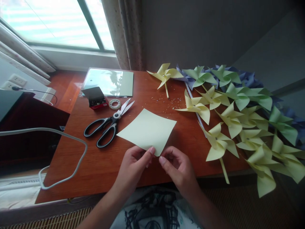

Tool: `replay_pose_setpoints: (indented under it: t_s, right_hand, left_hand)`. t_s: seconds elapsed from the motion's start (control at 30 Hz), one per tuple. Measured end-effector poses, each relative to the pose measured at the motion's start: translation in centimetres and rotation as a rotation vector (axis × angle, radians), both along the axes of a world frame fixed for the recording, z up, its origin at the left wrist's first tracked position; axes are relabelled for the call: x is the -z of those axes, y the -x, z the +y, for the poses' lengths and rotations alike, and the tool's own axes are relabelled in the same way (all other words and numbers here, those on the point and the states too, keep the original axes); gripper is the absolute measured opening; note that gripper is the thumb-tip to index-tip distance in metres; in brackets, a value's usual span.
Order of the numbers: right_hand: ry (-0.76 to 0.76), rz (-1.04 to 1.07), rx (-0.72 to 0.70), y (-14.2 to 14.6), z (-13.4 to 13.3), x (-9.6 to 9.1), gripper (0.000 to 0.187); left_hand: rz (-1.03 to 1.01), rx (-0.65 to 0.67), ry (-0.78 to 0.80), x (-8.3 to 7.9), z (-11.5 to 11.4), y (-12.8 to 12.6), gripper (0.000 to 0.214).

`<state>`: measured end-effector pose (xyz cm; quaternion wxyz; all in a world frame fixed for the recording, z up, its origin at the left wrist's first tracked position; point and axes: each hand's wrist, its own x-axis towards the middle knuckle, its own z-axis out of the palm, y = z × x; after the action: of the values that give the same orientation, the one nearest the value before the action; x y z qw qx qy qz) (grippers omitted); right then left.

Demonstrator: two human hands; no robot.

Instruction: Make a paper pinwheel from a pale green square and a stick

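Note:
A pale yellow square of paper (149, 129) is held up above the table's front part, one corner pointing toward me. My left hand (138, 159) pinches it near that corner, thumb on top. Close by on the right, my right hand (177, 165) has its thumb and fingertips pressed together at the corner's edge; whether they grip the paper there I cannot make out. Left of the sheet lies a pair of scissors (116, 117) with black handles, blades slightly apart and pointing away.
Yellow pinwheels (220, 143), green pinwheels (240, 93) and purple ones (250, 78) crowd the right side. A roll of tape (114, 103), an open red box (97, 101) and a paper stack (127, 83) lie at the back left. Small scraps (170, 103) dot the table (95, 168). A white cable (81, 159) crosses the left edge.

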<state>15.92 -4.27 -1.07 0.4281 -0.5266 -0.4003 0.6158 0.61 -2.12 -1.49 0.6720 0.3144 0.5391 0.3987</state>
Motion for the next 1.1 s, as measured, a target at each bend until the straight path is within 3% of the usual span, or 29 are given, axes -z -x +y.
replay_pose_setpoints:
  t_s: [0.43,1.1]
  right_hand:
    - [-0.068,0.068,0.070,0.7,0.0,0.4,0.015]
    - [-0.031,0.109,0.154,0.7,0.6,0.9,0.011]
  left_hand:
    - [0.004,-0.004,-0.031,-0.1,-0.1,-0.4,0.031]
    - [-0.016,0.004,-0.062,-0.3,0.0,-0.5,0.026]
